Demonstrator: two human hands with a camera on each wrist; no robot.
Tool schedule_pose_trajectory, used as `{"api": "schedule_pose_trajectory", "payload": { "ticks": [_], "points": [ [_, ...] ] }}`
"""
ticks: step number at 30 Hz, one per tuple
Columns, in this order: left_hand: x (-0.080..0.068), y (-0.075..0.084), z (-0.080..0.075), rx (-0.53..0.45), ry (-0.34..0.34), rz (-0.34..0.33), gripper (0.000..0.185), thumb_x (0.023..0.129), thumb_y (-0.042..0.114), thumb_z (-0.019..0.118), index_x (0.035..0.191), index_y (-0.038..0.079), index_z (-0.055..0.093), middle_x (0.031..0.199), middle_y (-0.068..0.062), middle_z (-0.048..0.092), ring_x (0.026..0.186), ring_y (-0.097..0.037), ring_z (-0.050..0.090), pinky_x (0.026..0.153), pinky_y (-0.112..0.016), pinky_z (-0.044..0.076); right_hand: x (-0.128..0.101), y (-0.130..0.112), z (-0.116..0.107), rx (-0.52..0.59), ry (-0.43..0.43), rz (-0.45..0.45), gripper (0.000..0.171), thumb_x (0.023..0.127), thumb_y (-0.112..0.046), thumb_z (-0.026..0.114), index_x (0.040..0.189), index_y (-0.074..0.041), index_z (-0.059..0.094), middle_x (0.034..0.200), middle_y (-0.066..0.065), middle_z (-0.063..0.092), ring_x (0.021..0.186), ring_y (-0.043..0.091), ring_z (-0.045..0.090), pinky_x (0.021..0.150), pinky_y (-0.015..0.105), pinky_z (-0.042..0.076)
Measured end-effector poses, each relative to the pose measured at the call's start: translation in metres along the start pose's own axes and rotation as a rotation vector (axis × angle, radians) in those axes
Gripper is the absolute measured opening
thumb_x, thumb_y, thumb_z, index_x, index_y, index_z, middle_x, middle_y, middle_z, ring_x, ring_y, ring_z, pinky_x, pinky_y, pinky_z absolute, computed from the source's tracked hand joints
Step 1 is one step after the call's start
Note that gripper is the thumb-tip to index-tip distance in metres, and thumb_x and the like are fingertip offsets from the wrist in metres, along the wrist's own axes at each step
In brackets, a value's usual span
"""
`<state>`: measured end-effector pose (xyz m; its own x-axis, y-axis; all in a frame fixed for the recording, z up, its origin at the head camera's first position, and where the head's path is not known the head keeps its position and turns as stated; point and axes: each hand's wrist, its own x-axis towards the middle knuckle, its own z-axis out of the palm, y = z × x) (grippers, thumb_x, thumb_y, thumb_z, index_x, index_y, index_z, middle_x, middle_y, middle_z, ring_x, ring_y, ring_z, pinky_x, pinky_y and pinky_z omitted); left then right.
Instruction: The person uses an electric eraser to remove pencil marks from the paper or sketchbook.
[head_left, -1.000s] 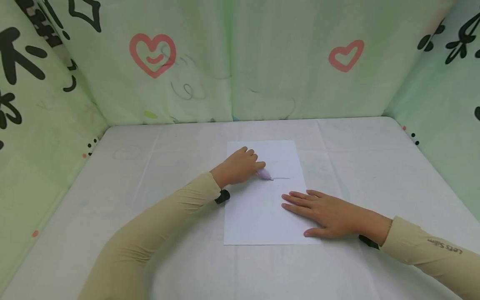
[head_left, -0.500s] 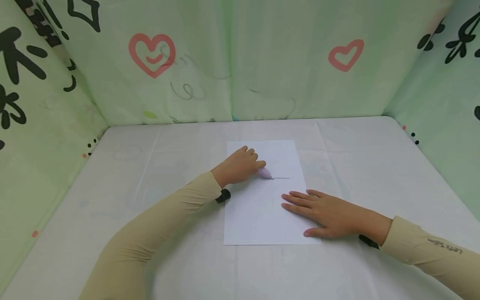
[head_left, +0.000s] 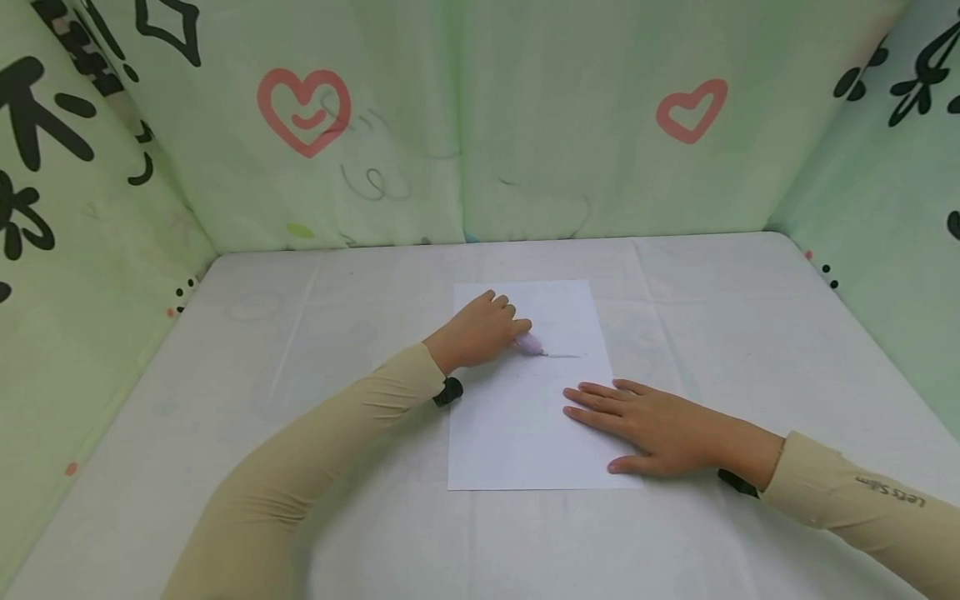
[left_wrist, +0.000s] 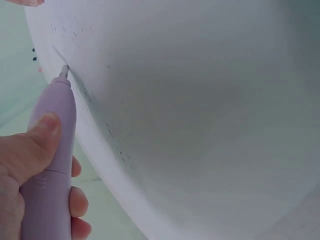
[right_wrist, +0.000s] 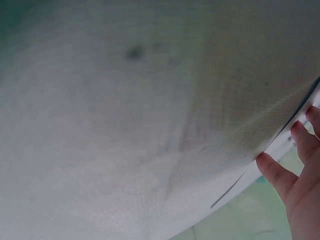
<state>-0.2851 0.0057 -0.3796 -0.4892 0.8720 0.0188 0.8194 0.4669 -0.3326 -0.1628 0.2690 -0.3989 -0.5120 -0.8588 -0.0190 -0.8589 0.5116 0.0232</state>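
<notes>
My left hand (head_left: 480, 333) grips a lilac electric eraser (left_wrist: 52, 125), thumb along its side and fingers curled round the barrel. The narrow pale tip of the eraser is down at the left end of a short thin grey line (head_left: 564, 357) on a white sheet of paper (head_left: 517, 442). Dark crumbs (left_wrist: 110, 131) lie scattered on the paper near the tip in the left wrist view. My right hand (head_left: 660, 429) rests flat on the sheet's lower right edge, with its fingers spread.
A white cloth covers the table (head_left: 360, 533). Green curtains (head_left: 555, 125) with red hearts and black markings stand behind it and at both sides. Each wrist carries a black strap-on device (head_left: 448, 392).
The left hand and the eraser tip have shifted very slightly upward in the head view. The right hand and the paper stay in place.
</notes>
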Motion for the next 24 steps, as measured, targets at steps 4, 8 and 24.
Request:
{"api": "schedule_pose_trajectory", "payload": {
  "ticks": [4, 8, 24],
  "points": [
    [0.0013, 0.0009, -0.0004, 0.002, -0.005, 0.007, 0.019, 0.093, 0.028, 0.058, 0.109, 0.018, 0.059, 0.094, -0.004, 0.068, 0.088, -0.021, 0.060, 0.084, -0.033, 0.045, -0.0002, 0.0004, 0.0014, -0.006, 0.003, -0.002, 0.068, 0.092, -0.053, 0.048, 0.147, -0.015, 0.031, 0.152, 0.005, 0.033, 0.138, 0.024, 0.035, 0.101, 0.047, 0.035],
    [0.0016, 0.0007, 0.0001, 0.032, -0.001, -0.005, 0.019, 0.092, 0.029, 0.058, 0.108, 0.018, 0.059, 0.092, -0.003, 0.068, 0.086, -0.020, 0.060, 0.080, -0.031, 0.044, -0.0005, 0.0008, 0.0022, -0.013, 0.007, -0.003, 0.068, 0.092, -0.053, 0.047, 0.147, -0.016, 0.031, 0.152, 0.005, 0.033, 0.138, 0.024, 0.035, 0.101, 0.046, 0.033],
    [0.0059, 0.0012, 0.0011, 0.017, -0.028, 0.005, 0.021, 0.093, 0.029, 0.057, 0.110, 0.019, 0.059, 0.096, -0.004, 0.068, 0.091, -0.021, 0.061, 0.084, -0.033, 0.045, -0.0006, 0.0008, 0.0015, -0.014, 0.019, -0.007, 0.068, 0.093, -0.052, 0.048, 0.147, -0.015, 0.031, 0.152, 0.005, 0.033, 0.138, 0.024, 0.035, 0.102, 0.042, 0.029]
  ]
}}
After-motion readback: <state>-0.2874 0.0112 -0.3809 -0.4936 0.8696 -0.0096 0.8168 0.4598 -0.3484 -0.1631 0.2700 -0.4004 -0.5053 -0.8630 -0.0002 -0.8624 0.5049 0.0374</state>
